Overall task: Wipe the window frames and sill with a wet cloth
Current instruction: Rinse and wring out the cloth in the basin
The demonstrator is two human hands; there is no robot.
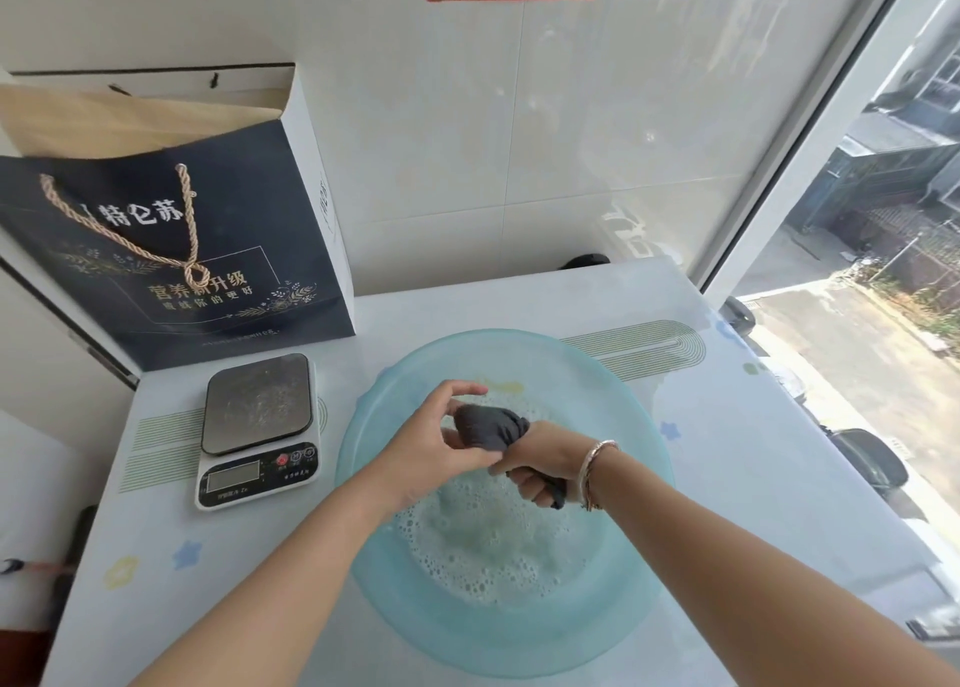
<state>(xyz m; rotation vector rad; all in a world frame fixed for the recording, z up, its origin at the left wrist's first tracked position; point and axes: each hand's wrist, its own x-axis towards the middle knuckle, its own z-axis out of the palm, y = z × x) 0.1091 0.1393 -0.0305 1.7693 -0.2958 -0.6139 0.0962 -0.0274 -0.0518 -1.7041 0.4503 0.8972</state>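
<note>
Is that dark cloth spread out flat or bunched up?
Bunched up. The dark cloth is twisted into a tight wad between the left hand and right hand, above the foamy basin.

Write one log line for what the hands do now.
step: wringing | cloth: gripped by left hand, right hand | over basin

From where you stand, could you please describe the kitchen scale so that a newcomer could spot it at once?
Start at the round blue basin of soapy water on the white table. Directly to its left, in front of the dark paper bag, sits the kitchen scale. It alone has a flat grey metal plate, a small display and buttons.
</note>
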